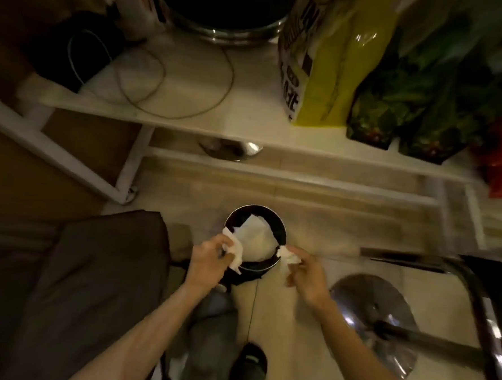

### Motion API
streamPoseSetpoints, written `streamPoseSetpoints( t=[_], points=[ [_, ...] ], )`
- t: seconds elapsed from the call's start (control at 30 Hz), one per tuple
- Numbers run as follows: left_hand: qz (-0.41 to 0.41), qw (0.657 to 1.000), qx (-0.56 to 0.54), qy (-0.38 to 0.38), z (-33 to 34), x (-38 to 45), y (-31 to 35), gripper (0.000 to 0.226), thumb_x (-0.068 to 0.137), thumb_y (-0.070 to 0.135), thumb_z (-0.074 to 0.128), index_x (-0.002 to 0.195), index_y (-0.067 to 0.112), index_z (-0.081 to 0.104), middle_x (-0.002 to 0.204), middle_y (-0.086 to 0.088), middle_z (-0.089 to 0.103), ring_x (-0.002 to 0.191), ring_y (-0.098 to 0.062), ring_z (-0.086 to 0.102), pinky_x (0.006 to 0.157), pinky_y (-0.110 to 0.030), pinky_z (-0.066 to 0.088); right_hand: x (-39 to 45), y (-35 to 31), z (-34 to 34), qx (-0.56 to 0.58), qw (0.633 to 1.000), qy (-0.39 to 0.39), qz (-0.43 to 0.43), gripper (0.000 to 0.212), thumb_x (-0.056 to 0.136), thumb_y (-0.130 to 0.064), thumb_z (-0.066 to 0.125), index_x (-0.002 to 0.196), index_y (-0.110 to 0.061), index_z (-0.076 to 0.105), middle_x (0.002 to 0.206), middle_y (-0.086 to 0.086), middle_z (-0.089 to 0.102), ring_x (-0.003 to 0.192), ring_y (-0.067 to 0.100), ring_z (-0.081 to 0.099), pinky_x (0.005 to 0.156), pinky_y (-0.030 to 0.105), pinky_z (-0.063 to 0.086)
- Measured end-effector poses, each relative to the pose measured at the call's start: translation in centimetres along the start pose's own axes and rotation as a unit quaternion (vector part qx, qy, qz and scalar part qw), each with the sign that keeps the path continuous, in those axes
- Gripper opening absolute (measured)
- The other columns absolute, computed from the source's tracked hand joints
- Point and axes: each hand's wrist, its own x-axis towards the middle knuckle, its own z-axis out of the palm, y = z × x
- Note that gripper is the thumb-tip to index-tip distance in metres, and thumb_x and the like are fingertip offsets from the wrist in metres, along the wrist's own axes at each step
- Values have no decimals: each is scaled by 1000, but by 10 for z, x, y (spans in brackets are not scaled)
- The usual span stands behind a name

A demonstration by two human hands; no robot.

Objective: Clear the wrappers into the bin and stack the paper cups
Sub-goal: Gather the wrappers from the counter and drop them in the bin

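A small round black bin [279,229] stands on the pale floor below me, with white paper [255,237] lying inside it. My left hand [207,260] is at the bin's near left rim, fingers closed on a crumpled white wrapper [234,252]. My right hand [306,274] is at the bin's near right rim, pinching another small white wrapper [290,255]. Both wrappers hang just over the rim. No paper cups are in view.
A white table [220,99] with a loose cable, a steel pot [225,20], a yellow bag [334,62] and green packets [410,105] stands beyond the bin. A grey cushioned seat [76,282] is at left, a chrome stool base [377,318] at right. My shoe [248,363] is below.
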Motion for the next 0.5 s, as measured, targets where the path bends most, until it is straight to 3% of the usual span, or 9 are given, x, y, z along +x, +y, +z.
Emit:
streamPoseSetpoints(
  t=[0.07,0.17,0.2,0.33,0.4,0.5],
  points=[
    [-22,1000,2,-18,33,28,-27,29,81,13,61,109,8,62,108,-16,66,100,-29,62,81,-27,47,31,34,15,38,999,-1,30,33,89,5,44,96,-24,58,72,-1,57,51,5,57,47,17,50],
    [-29,997,-34,-59,75,64,-56,20,84,13,59,103,10,64,102,-10,65,95,-23,60,71,-8,45,69,77,38,131,989,-4,64,26,90,11,37,102,-1,57,73,10,54,58,11,60,48,14,52],
    [-29,996,-37,-74,87,76,-63,18,84,13,59,101,11,63,99,-7,63,96,-22,58,72,-9,44,81,86,45,154,985,4,77,26,90,10,38,107,3,55,73,11,54,63,15,60,51,14,53],
    [-50,987,-54,-143,118,114,-87,50,83,14,60,128,4,43,125,-8,52,120,-25,50,100,-36,44,124,119,78,197,974,46,100,18,86,3,52,104,0,56,92,12,58,88,23,60,67,20,54],
    [-52,984,-41,-166,126,124,-96,58,84,13,59,136,9,34,138,-10,44,126,-26,45,102,-32,40,135,132,88,170,979,38,104,20,86,-5,57,105,-1,58,104,13,60,101,26,60,76,23,51],
    [-57,981,-24,-183,131,129,-104,61,85,15,57,140,14,29,144,-9,39,131,-25,39,101,-29,36,140,143,89,175,977,35,119,19,86,-8,57,105,-7,60,107,15,61,104,28,60,86,33,51]
  ],
)
